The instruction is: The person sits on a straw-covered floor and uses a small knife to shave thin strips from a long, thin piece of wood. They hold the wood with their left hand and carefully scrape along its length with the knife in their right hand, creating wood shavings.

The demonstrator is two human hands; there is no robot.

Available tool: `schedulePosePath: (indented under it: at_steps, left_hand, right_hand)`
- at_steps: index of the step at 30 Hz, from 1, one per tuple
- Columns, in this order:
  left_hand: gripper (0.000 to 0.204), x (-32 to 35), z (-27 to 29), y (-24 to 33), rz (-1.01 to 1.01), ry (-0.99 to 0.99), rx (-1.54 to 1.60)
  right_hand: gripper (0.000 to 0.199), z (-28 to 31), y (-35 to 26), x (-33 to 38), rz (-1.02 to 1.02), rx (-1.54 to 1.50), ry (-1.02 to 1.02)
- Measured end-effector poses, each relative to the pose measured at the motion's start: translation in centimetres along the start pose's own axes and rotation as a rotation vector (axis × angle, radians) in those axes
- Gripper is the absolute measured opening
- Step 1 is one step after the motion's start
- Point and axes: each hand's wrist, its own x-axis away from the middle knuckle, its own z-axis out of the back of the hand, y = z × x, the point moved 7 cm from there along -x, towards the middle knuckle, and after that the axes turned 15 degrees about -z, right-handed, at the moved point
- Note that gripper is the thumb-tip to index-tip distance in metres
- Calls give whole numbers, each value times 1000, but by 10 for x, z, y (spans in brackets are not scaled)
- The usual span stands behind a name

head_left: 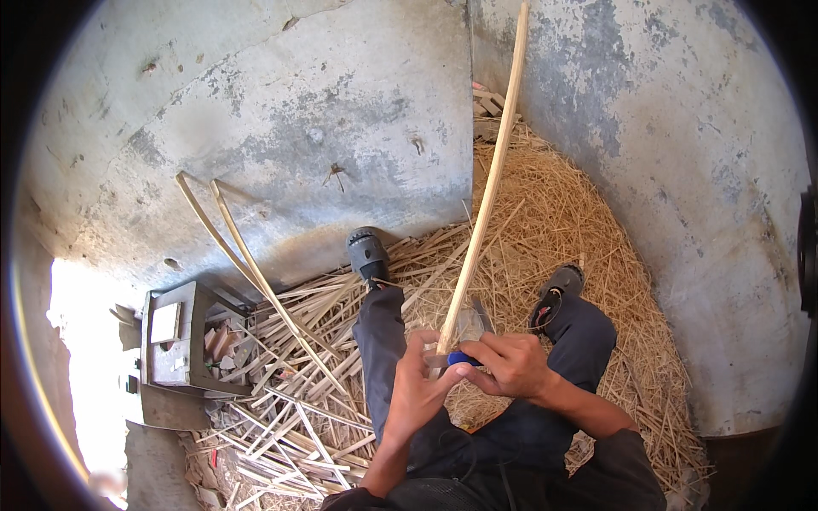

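A long pale strip of split bamboo or wood rises from between my hands, past the upper edge of the view. My left hand is closed around its lower end, thumb reaching toward the other hand. In my right hand is a small knife with a blue handle; its short metal blade lies across the strip's lower end, close to my left fingers. Part of the blade and the strip's tip are hidden by my fingers. Both hands meet over my lap, between my bent knees.
Thin shavings heap up around my right shoe. Loose split strips litter the floor at left, and two long strips lean on the grey wall. A worn box with scraps stands farther left.
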Motion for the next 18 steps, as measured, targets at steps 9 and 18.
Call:
schedulePosePath:
  at_steps: [9, 18]
  left_hand:
    - [34, -4, -1, 12, -50, 7, -165]
    - [32, -1, 3, 11, -33, -28, -235]
  right_hand:
    - [28, 6, -1, -3, 30, 68, 56]
    - [29, 3, 0, -2, 19, 77, 62]
